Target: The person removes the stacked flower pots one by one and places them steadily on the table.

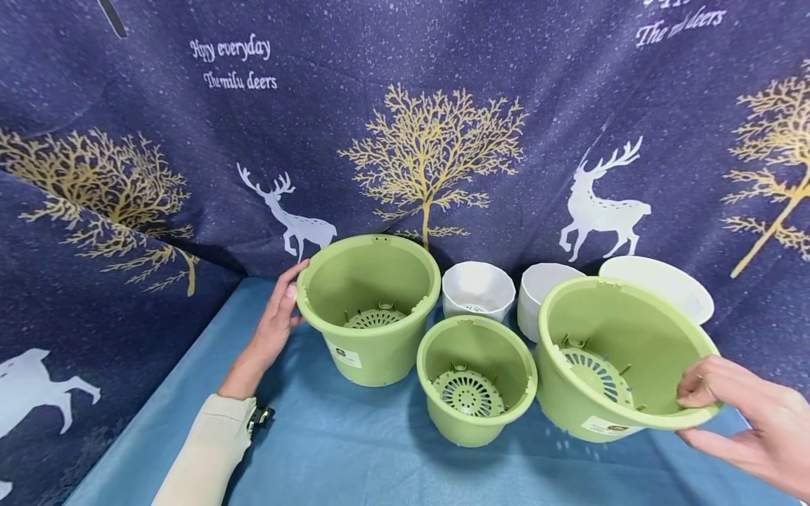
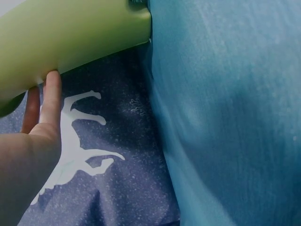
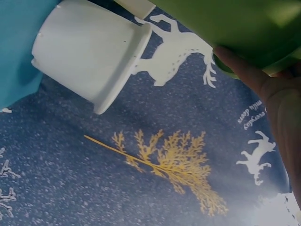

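Note:
At the left, a large green flowerpot [image 1: 380, 355] with a slotted base and a label stands on the table. My left hand [image 1: 273, 325] touches its outer side, and the left wrist view shows straight fingers [image 2: 53, 96] against the wall below the rim. Another large green flowerpot [image 1: 566, 397] leans at the right, its mouth tipped toward me. My right hand [image 1: 753, 414] pinches its rim, with curled fingers inside and the thumb underneath. Between the two sits a smaller green flowerpot [image 1: 465, 427], slotted in its base.
Behind the green pots, along the cloth backdrop [image 1: 430, 42], stand a faceted white pot [image 1: 479, 277], a second white pot [image 1: 530, 313] and a wider white pot [image 1: 692, 292]. A blue cloth [image 1: 354, 450] covers the table, whose left edge meets the side drape [image 1: 76, 295].

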Demonstrator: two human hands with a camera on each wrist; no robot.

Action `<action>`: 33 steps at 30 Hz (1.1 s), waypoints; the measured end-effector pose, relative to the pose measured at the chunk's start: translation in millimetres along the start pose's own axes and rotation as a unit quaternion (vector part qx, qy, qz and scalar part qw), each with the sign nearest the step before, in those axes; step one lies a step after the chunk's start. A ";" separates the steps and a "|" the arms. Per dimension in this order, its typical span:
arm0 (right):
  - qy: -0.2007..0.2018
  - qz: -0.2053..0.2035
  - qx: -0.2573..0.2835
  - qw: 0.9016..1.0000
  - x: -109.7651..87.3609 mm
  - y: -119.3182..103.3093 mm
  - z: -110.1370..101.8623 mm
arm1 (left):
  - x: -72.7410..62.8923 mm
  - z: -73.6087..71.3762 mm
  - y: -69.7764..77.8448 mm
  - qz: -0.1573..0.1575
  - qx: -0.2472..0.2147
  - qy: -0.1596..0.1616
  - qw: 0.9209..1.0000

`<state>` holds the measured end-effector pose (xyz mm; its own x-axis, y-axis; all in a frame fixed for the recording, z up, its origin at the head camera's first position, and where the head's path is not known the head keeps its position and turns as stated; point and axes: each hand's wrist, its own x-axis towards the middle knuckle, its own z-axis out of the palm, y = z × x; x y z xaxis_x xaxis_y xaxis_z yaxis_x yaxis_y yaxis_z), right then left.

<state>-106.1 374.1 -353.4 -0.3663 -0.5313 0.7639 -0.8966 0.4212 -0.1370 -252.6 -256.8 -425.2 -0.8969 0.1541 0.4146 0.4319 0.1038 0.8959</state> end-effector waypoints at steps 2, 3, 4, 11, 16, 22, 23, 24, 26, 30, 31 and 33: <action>0.001 0.002 -0.005 1.000 -2.3 1.5 1.6 | -0.1 -0.1 0.1 0.000 -0.001 -0.001 1.000; -0.002 0.005 -0.008 1.000 -3.5 2.1 2.1 | -0.1 -0.1 0.2 0.000 -0.002 -0.002 1.000; -0.006 0.011 -0.013 1.000 -4.9 2.7 2.4 | -0.3 -0.1 0.2 0.000 -0.002 -0.001 1.000; -0.054 0.043 -0.048 0.996 -13.0 6.9 5.3 | -0.5 -0.2 -0.5 0.000 0.000 -0.002 1.000; -0.069 0.048 -0.054 0.995 -15.3 9.4 7.9 | -0.2 -0.3 -0.3 0.000 0.000 -0.006 1.000; -0.069 0.042 -0.052 0.995 -18.0 13.8 10.2 | -0.3 0.2 1.5 -0.002 0.001 -0.004 1.000; -0.070 0.045 -0.052 0.995 -18.7 14.3 10.3 | -0.3 0.2 1.7 -0.002 0.001 -0.004 1.000; -0.071 0.048 -0.052 0.995 -19.2 14.8 10.2 | -0.2 0.1 1.5 -0.001 0.001 -0.004 1.000; -0.074 0.054 -0.054 0.994 -20.5 15.9 9.9 | -0.3 0.1 1.3 0.000 -0.001 -0.005 1.000; -0.073 0.055 -0.049 0.995 -23.4 19.2 9.1 | -0.7 -0.7 0.2 0.000 0.003 -0.007 1.000; -0.074 0.056 -0.049 0.995 -24.4 20.0 8.8 | -0.6 -0.8 0.3 0.001 0.004 -0.007 1.000; -0.072 0.051 -0.042 0.995 -25.8 22.6 8.4 | -0.5 -1.0 0.0 0.001 0.006 -0.007 1.000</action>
<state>-119.0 391.2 -381.5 -0.4915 -0.5794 0.6502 -0.8312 0.5349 -0.1516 -252.2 -257.8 -425.3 -0.8946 0.1675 0.4142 0.4350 0.1153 0.8930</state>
